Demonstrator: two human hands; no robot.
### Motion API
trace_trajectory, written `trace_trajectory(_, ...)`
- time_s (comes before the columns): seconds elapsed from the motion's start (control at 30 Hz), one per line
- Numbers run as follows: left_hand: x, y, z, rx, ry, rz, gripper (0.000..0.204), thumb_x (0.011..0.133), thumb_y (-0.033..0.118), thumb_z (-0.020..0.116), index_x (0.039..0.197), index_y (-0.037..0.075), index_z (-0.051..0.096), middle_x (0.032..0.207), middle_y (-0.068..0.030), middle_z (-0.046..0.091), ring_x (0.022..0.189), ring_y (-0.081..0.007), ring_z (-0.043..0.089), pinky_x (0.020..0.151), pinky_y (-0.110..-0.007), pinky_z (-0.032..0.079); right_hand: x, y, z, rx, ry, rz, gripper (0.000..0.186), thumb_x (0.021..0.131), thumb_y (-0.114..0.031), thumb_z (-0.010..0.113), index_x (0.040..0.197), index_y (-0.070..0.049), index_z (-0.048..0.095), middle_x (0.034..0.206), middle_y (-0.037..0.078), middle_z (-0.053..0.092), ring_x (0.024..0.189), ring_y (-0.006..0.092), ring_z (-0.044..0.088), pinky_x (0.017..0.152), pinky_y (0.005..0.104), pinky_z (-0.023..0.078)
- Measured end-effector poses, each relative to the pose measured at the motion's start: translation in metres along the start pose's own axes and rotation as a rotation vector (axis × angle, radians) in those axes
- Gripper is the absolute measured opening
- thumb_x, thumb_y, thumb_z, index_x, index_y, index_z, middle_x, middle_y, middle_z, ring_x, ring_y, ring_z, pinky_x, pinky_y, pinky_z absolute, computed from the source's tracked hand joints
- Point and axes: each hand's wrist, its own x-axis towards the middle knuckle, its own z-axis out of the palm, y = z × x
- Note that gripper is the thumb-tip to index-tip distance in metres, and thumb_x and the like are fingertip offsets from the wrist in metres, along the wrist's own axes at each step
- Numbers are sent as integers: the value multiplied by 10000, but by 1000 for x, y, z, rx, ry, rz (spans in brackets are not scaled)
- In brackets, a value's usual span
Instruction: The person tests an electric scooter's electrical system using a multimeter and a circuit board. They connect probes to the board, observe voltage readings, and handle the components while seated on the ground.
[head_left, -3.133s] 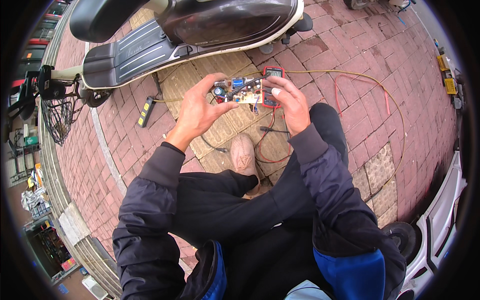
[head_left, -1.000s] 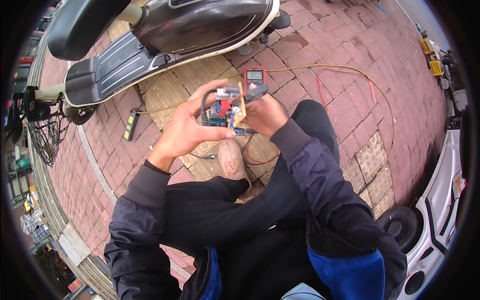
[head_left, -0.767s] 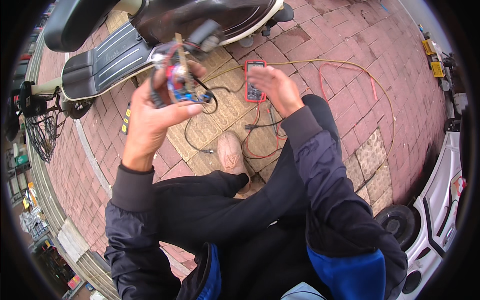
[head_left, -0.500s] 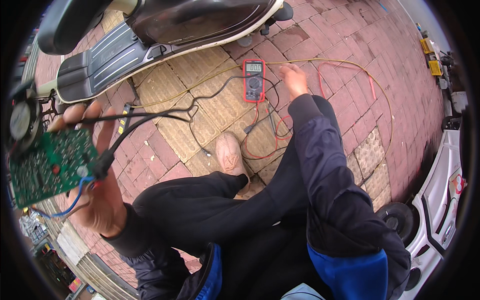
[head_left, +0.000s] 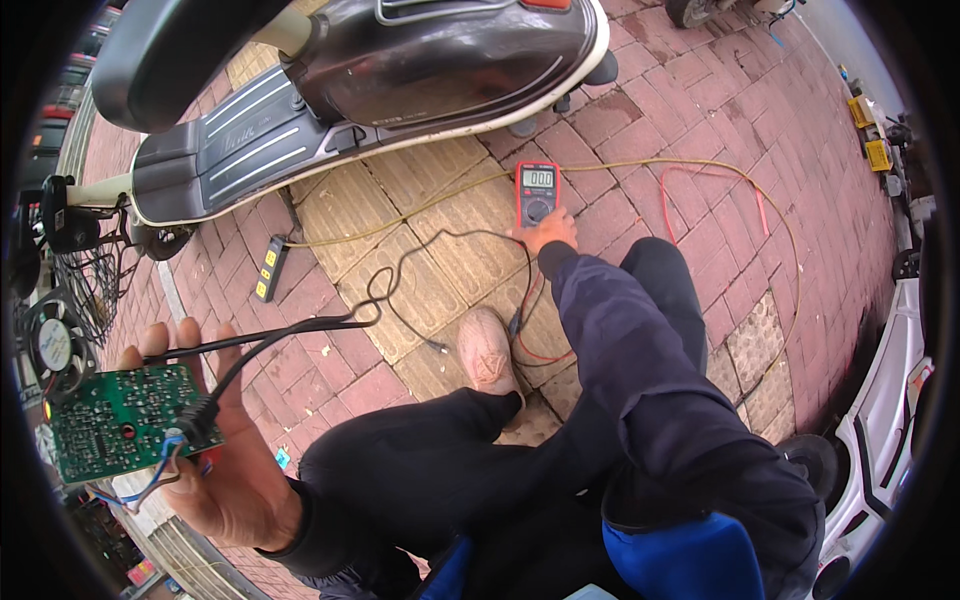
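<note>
Outdoor street repair spot — brick paving (head_left: 700, 100); parked scooter (head_left: 400, 70); multimeter (head_left: 537, 192).

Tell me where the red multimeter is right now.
In the head view the red multimeter lies on the brick paving just above centre, beside the scooter, with the right hand touching its lower edge.
</note>
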Motion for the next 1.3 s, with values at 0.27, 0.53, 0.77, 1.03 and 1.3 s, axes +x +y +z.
trace_trajectory(0.27,26,-37,29,-32,-112,-138,912,855,260,832,1576,-32,357,1536,-237,500,1436,-440,498,1199,-626,408,11,13,1,154,5,68,970,586,-447,946,1290,65,516,1320,258,628,1247,401,625,1048,472,525)
trace_trajectory(0.53,45,-88,62,-185,-141,-463,660,792,-50,811,1408,-25,577,1332,-138,660,1253,-296,661,1078,-431,520,-53,20,-139,982,55,14,433,738,-108,874,1114,0,690,990,98,742,841,207,720,755,366,602)
trace_trajectory(0.77,-2,-16,51,97,10,-570,532,858,11,785,1364,-6,622,1281,-121,692,1234,-253,662,1056,-384,522,-164,14,-342,1010,-89,198,532,852,-317,809,1281,-89,592,1079,33,668,982,182,700,610,301,492)
trace_trajectory(1.03,-16,248,33,143,184,-430,619,833,-27,791,1413,-32,577,1346,-142,650,1248,-261,643,1083,-410,514,-359,-19,-544,1119,-415,69,660,874,-226,721,1458,-33,482,1344,125,642,1240,324,685,532,293,475)
trace_trajectory(1.3,-25,492,-10,557,407,-167,583,787,-53,814,1340,-11,633,1246,-85,669,1082,-163,655,948,-311,536,-460,-114,-615,1174,-670,-189,747,835,-234,755,1490,-39,454,1339,133,611,1268,366,662,470,257,461)
